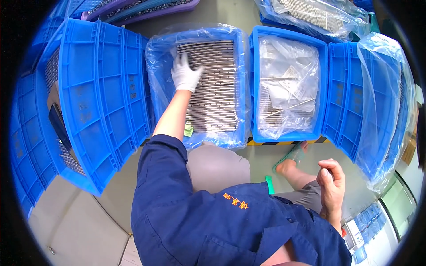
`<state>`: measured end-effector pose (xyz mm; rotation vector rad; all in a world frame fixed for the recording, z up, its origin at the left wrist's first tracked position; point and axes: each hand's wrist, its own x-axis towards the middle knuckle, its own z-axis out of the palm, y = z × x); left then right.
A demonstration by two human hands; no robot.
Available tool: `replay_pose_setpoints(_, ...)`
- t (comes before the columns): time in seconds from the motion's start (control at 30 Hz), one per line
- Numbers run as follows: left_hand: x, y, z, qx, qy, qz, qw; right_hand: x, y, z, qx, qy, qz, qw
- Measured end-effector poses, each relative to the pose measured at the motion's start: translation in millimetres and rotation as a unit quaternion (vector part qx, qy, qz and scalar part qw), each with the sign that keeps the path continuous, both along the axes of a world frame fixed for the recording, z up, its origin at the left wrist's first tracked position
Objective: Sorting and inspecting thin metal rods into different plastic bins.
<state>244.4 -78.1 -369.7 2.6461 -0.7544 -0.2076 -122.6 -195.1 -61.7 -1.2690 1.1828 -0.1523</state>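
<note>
My left hand point(186, 76), in a white glove, reaches over a blue crate point(242, 88) lined with clear plastic. Its fingers are spread on or just above a stack of thin metal rods point(217, 88) laid side by side in rows; whether they touch is hard to tell. Nothing shows in that hand. My bare right hand point(332, 181) is held up at the right, away from the crates, its fingers curled closed. The inside of that fist is hidden. A small green piece point(188, 130) lies at the crate's near left corner.
Right of that crate stands another blue crate point(324, 88) with plastic film point(288, 57) over more rods. Tall blue crates point(80, 97) rise at the left, and more point(346, 97) at the right under loose plastic. Purple trays point(177, 9) hold small parts at the far left.
</note>
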Motion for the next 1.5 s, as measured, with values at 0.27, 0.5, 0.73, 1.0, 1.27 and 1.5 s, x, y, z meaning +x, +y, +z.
replay_pose_setpoints(0.27,-5.4,-15.9,3.2,0.118,-0.015,-0.047,0.992,3.0,-1.7,0.8,0.006,0.014,0.003,1.000)
replay_pose_setpoints(0.5,6.9,4.5,-15.1,-0.120,0.077,0.112,0.983,5.7,-3.1,-2.1,0.011,0.009,0.006,1.000)
replay_pose_setpoints(0.73,22.9,22.1,15.2,-0.160,0.191,0.149,0.957,6.4,-9.7,-2.9,0.028,0.038,0.051,0.998)
replay_pose_setpoints(1.0,1.6,9.9,109.5,-0.330,0.322,0.095,0.882,-24.7,-2.5,25.8,0.060,-0.054,0.120,0.990)
replay_pose_setpoints(1.27,-120.1,-111.5,272.3,-0.338,0.251,-0.229,0.878,-91.0,32.6,24.9,-0.205,-0.138,0.163,0.955)
replay_pose_setpoints(1.5,-272.8,-223.0,370.8,-0.237,0.019,-0.517,0.822,-114.6,22.6,21.5,-0.305,-0.189,0.105,0.927)
